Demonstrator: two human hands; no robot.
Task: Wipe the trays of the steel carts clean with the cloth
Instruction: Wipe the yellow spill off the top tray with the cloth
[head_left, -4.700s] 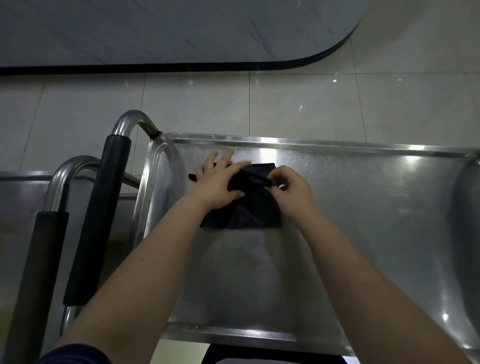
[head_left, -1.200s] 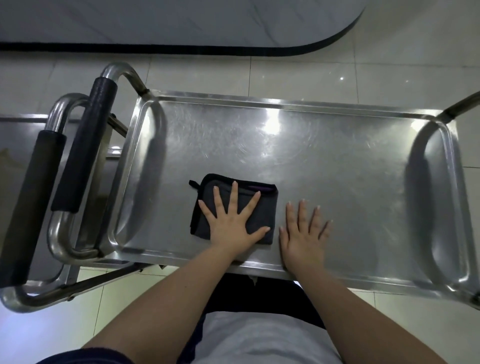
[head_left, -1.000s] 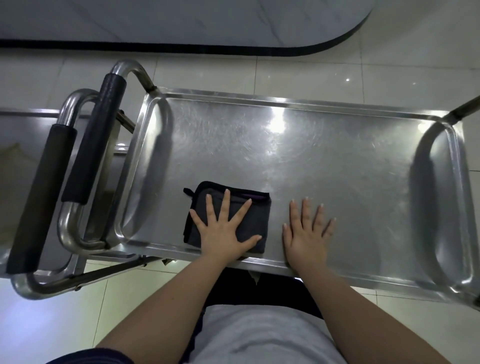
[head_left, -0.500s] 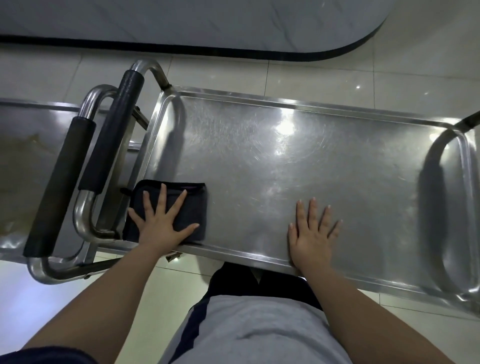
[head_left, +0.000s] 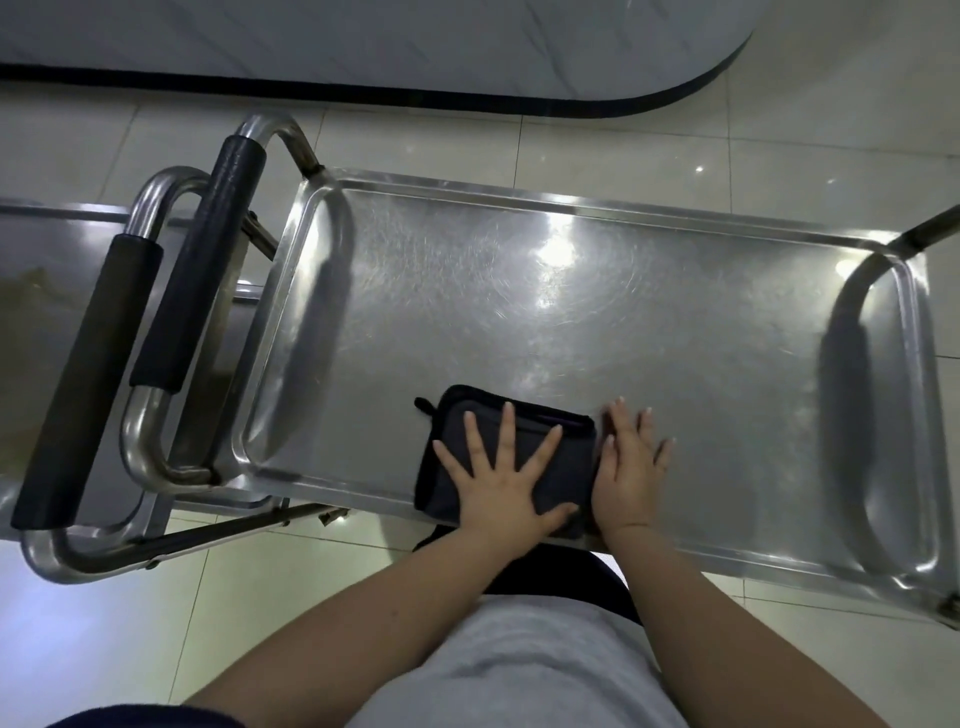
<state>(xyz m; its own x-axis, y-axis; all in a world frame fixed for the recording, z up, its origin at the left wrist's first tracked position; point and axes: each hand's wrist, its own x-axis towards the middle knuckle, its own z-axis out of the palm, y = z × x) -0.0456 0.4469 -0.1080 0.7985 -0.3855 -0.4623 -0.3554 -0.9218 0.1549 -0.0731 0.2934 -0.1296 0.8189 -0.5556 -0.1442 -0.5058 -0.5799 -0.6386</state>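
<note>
Head view, looking down on the steel cart.

- Cloth (head_left: 571, 467): dark, folded to a rough rectangle, lay flat on the tray (head_left: 571, 322) at about 7 o'clock from the tray's centre, against the near rim.
- Left hand (head_left: 506, 480): palm down on top of the cloth, fingers straight and spread wide, thumb out toward 3 o'clock. It pressed the cloth and did not pinch it.
- Right hand (head_left: 626, 478): palm down on bare steel just beside the cloth's 3 o'clock edge, fingers straight and slightly parted. I could not tell whether it touched the cloth.
- Tray surface was scratched, with bright glare spots toward 12 o'clock.
- Cart handle with black grip (head_left: 202, 260) stood off the tray's 9 o'clock end. Further toward 9 o'clock sat a second cart's tray (head_left: 47, 291) with its own padded handle (head_left: 83, 379), close alongside the first.
- Pale tiled floor (head_left: 415, 140) lay beyond the tray at 12 o'clock, then a dark-edged slab (head_left: 363, 47).
</note>
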